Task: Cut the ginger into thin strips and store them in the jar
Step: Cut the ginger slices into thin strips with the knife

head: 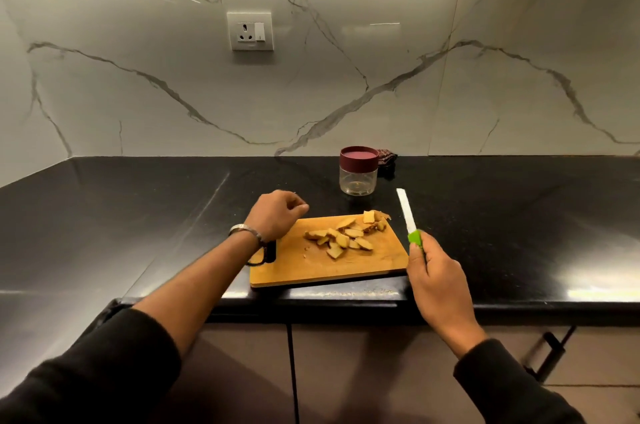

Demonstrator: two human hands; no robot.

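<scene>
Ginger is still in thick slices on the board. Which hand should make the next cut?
Right. The right hand already grips the knife beside the cutting board. The left hand holds nothing, so it can steady the ginger slices.

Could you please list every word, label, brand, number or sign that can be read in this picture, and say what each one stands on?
None: no text can be read anywhere in this view.
White wall socket with switch: no legible marking.
Clear plastic jar with maroon lid: no label shows.
White-bladed knife with green handle: blade bare.
Silver wristwatch: too small to read.
</scene>
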